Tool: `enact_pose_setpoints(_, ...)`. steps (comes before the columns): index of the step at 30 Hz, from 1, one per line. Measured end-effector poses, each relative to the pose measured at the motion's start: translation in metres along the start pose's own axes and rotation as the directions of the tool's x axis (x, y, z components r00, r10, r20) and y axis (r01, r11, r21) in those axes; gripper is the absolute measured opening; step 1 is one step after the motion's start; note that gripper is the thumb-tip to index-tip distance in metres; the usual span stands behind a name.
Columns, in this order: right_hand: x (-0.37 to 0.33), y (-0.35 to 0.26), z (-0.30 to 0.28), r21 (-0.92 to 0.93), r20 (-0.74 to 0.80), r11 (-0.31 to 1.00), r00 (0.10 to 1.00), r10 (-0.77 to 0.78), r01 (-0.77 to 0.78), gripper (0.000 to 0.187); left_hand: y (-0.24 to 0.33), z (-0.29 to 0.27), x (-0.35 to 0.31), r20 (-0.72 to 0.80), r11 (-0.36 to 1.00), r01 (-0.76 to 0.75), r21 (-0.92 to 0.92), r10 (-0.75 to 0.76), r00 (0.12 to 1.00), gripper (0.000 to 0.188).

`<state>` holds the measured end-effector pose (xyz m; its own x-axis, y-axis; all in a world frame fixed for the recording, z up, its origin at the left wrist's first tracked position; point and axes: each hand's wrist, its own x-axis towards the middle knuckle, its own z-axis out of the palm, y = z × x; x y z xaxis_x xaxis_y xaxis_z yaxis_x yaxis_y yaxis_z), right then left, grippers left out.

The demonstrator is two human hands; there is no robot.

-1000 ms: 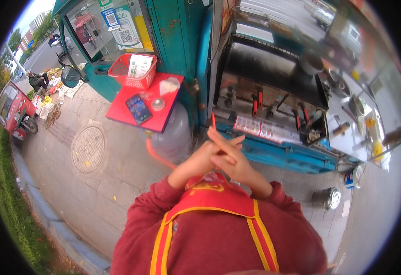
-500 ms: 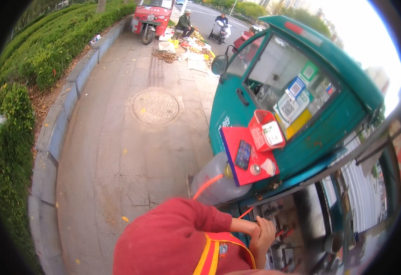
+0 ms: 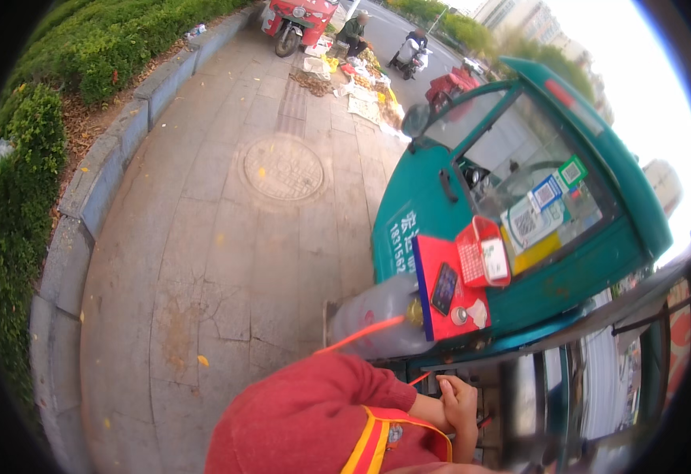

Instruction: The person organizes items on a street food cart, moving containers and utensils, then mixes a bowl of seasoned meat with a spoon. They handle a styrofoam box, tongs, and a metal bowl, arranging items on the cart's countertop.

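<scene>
My two arms cross in front of my red sweater and striped apron (image 3: 366, 442). My right hand (image 3: 461, 401) lies at the end of my left forearm (image 3: 427, 408), its fingers curled. Whether it grips the wrist is unclear, and my left hand is hidden behind it. Beyond them a red board (image 3: 431, 259) juts from a teal three-wheeled vehicle (image 3: 408, 207). On the board lie a dark phone (image 3: 443, 289), a small round metal item (image 3: 460, 316) and a crumpled white tissue (image 3: 479, 313). A red plastic basket (image 3: 470, 267) leans there with a white card.
Below the board stands a cloudy, pale gas cylinder (image 3: 369, 316) with an orange hose (image 3: 361, 334). Paving with a manhole cover (image 3: 283, 167) runs beside a stone kerb (image 3: 102, 178) and hedge (image 3: 25, 158). Farther off are ground-laid goods (image 3: 365, 87), a seated person (image 3: 353, 33) and a red tricycle (image 3: 302, 16).
The view has swung a little, so the vehicle, board and basket sit lower and farther right. My hands remain together.
</scene>
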<state>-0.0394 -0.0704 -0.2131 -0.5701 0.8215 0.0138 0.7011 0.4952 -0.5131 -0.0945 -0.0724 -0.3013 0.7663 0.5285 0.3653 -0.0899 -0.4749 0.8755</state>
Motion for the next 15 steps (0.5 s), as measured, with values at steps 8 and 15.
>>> enact_pose_setpoints(8,0.011,0.029,0.005,0.209,0.272,0.946,0.944,0.188,-0.248,0.014,0.006,0.003,-0.005,0.034,0.998,-0.025,0.061,0.023,0.999,0.015)
enact_pose_setpoints(15,-0.029,0.033,-0.010,0.443,0.231,0.848,0.951,0.205,-0.290,0.031,0.023,-0.010,-0.004,0.022,0.945,-0.120,0.306,0.119,0.993,0.014)
